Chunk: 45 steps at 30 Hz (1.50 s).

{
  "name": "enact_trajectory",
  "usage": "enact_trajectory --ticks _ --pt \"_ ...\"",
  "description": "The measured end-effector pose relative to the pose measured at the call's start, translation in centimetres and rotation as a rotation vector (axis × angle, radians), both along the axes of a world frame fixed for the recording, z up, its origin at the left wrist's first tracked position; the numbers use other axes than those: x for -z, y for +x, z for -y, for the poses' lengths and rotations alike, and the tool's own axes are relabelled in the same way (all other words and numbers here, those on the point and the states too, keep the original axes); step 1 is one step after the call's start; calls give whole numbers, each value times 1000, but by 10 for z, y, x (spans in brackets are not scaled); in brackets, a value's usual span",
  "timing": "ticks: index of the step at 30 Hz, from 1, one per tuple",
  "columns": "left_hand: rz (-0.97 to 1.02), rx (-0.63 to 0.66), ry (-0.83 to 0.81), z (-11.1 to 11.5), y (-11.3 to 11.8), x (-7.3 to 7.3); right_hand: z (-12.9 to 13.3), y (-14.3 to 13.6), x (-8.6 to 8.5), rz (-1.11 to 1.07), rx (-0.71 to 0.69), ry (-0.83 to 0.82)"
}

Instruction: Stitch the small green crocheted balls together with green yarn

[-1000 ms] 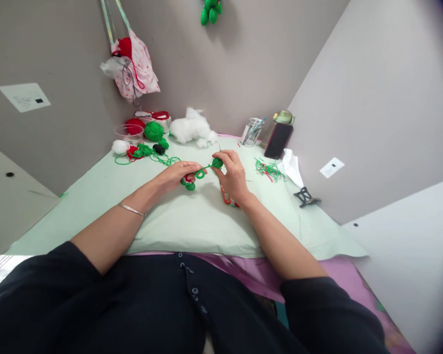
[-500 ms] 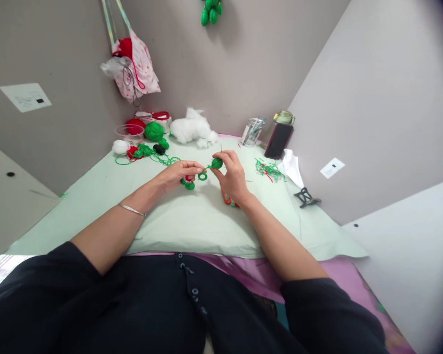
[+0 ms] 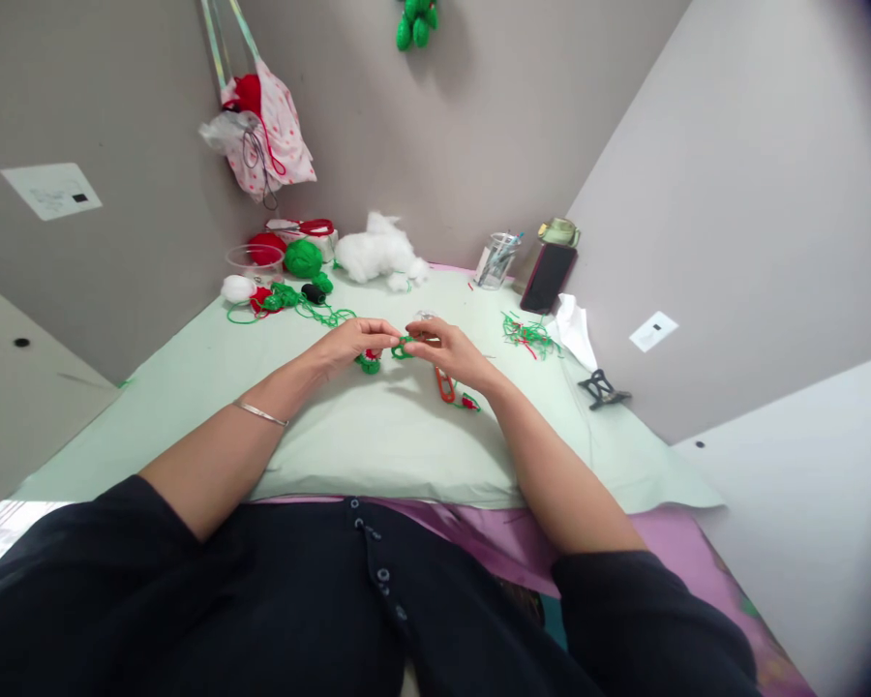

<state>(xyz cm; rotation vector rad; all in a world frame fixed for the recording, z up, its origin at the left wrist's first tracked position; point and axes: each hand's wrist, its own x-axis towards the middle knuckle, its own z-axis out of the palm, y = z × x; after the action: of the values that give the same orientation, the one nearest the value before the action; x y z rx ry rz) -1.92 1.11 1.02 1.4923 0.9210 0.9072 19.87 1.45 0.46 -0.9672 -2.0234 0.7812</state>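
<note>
My left hand (image 3: 359,344) pinches a small green crocheted piece (image 3: 402,348) with a ring shape at its lower side. Beneath its fingers hangs a red and green crocheted piece (image 3: 369,362), partly covered by them. My right hand (image 3: 451,350) comes in from the right, its fingertips closed on the same green piece and nearly touching the left ones. Orange-handled scissors (image 3: 445,385) lie just below my right hand, beside a small red and green piece (image 3: 469,401). Something clear (image 3: 425,316) shows behind the right fingers, too small to identify.
Green yarn (image 3: 303,258), white stuffing (image 3: 378,252) and a clear tub (image 3: 254,261) stand along the back. Farther right are a pen cup (image 3: 497,261), a phone (image 3: 549,278), yarn scraps (image 3: 528,334), a white cloth (image 3: 573,329) and a black clip (image 3: 603,388).
My right hand has moved left and turned, its fingertips now meeting my left hand's. The green bundle it held up is no longer visible there. More of the scissors and small piece shows.
</note>
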Motion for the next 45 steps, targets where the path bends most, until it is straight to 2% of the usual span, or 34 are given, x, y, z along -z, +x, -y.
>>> enact_trajectory --ticks 4,6,10,15,22,28,45 --pt "-31 -7 -10 2 1 -1 -6 3 -3 -152 187 -55" --pt "-46 0 -18 3 1 -2 -6 3 -5 -252 221 -68" --pt "-66 9 -21 4 1 -2 -1 0 -10 -359 167 -148" --pt "-76 5 -14 5 2 -2 8 -6 -15 -382 102 -235" --pt "-76 2 -11 6 2 -3 6 -7 -11 -377 107 -167" --pt "-85 9 -16 6 3 -4 8 -8 -13 -466 46 -250" --pt "-77 17 -19 6 3 -3 7 -10 -9 -314 84 -161"
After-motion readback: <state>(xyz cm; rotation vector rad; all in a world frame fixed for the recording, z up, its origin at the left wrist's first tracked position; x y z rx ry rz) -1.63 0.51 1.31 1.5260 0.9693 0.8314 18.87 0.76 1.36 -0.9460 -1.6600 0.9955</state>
